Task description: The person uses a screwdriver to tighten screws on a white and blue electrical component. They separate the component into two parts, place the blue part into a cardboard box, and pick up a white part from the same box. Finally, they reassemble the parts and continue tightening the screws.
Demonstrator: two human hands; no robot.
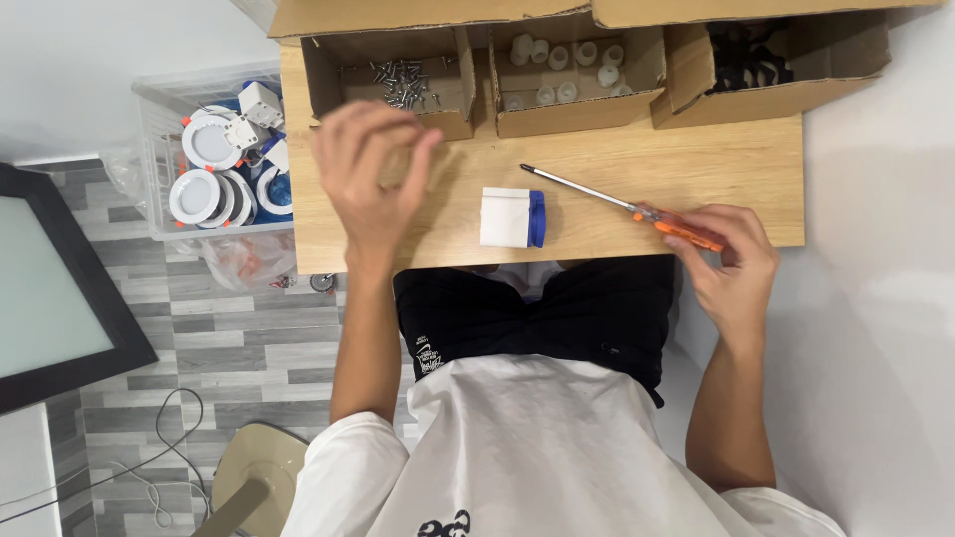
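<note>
The screwdriver (pixel 625 204), with its thin metal shaft and orange handle, lies slanted across the wooden table (pixel 696 169), its tip pointing up and left and its handle at the table's near right edge. The right hand (pixel 731 261) has its fingers curled round that orange handle, closed on it, at the table's near right corner. Just left of the screwdriver's tip, near the middle of the table's front edge, a small white box with a blue end (pixel 512 218) rests by itself, touched by neither hand. The left hand (pixel 370 179) is raised over the table's left part, fingers loosely bent with thumb and fingertips drawn near each other; whether it pinches anything small I cannot tell. Along the table's far edge stand three open cardboard boxes: the left one (pixel 393 75) holds loose screws, the middle one (pixel 577 70) small white cylindrical pieces, the right one (pixel 776 60) dark parts. Left of the table, on the floor side, a clear plastic bin (pixel 159 149) holds round white lamp fittings.
</note>
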